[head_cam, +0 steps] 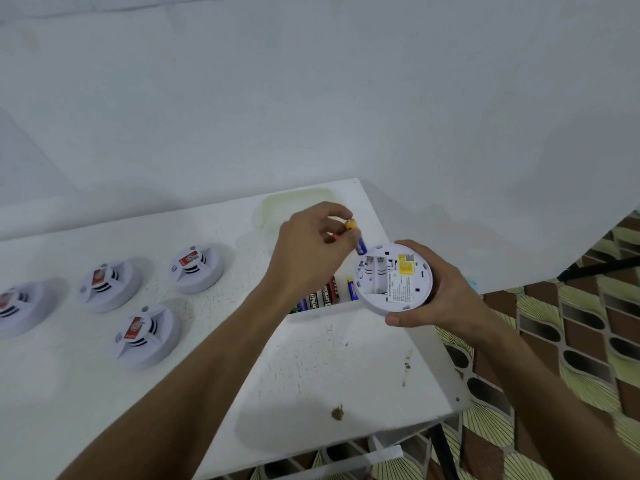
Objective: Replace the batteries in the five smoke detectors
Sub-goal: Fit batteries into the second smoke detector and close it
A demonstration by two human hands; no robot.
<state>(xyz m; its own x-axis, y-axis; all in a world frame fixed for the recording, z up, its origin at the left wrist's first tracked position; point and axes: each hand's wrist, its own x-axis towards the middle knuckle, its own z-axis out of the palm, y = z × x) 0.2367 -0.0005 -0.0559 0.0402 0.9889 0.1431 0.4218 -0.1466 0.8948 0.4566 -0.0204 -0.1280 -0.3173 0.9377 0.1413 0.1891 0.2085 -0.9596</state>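
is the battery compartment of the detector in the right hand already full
No, the battery bay of the smoke detector in the right hand looks empty, and the left hand holds a blue battery at its edge.

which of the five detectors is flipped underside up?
The detector held in the right hand; its battery bay shows. The other four sit face-up on the table.

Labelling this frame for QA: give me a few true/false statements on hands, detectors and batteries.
1. The right hand holds a smoke detector with its back side up. True.
2. The left hand is empty. False: it pinches a blue battery with a yellow end.
3. Four other detectors lie on the white table. True.
4. The held detector's battery bay is full. False: its slots look empty.
5. Spare batteries lie on the floor. False: they lie on the table.
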